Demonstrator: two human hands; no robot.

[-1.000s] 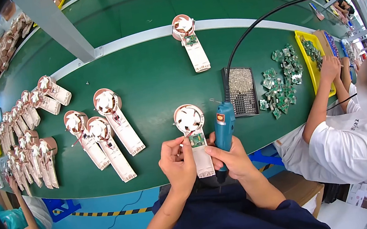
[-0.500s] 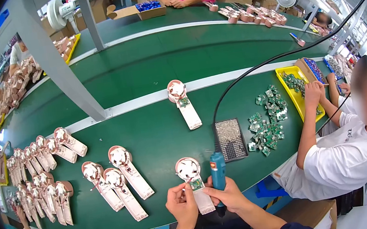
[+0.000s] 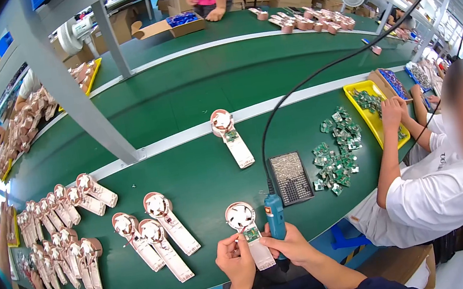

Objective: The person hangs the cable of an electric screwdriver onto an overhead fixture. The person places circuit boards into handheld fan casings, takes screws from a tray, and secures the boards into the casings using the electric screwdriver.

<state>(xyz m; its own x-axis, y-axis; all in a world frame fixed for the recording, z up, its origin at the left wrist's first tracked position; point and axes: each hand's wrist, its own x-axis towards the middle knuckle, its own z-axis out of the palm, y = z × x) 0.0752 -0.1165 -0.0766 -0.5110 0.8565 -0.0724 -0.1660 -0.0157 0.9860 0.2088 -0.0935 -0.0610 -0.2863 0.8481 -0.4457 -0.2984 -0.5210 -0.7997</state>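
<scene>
A pink and white fan unit (image 3: 262,254) lies at the table's near edge, with a small green circuit board (image 3: 252,234) on its neck. My left hand (image 3: 236,260) is closed at the board's left side, fingers pinched together; what they hold is too small to name. My right hand (image 3: 290,245) is wrapped round a teal electric screwdriver (image 3: 275,216), its thumb by the unit's right edge. The screwdriver stands upright with its cable end up. Right of it sits a black tray of small screws (image 3: 291,177), then a pile of loose green boards (image 3: 337,156).
Another fan unit (image 3: 239,150) lies farther back. Several units (image 3: 167,254) lie to the left. A co-worker in a white shirt (image 3: 433,193) reaches over a yellow tray (image 3: 373,124) at right. A grey post (image 3: 80,100) and black cable (image 3: 317,78) cross the view.
The view has tilted up, bringing the far tables and a person in pink into sight. My hands keep nearly the same pose at the unit. The person in pink has shifted left.
</scene>
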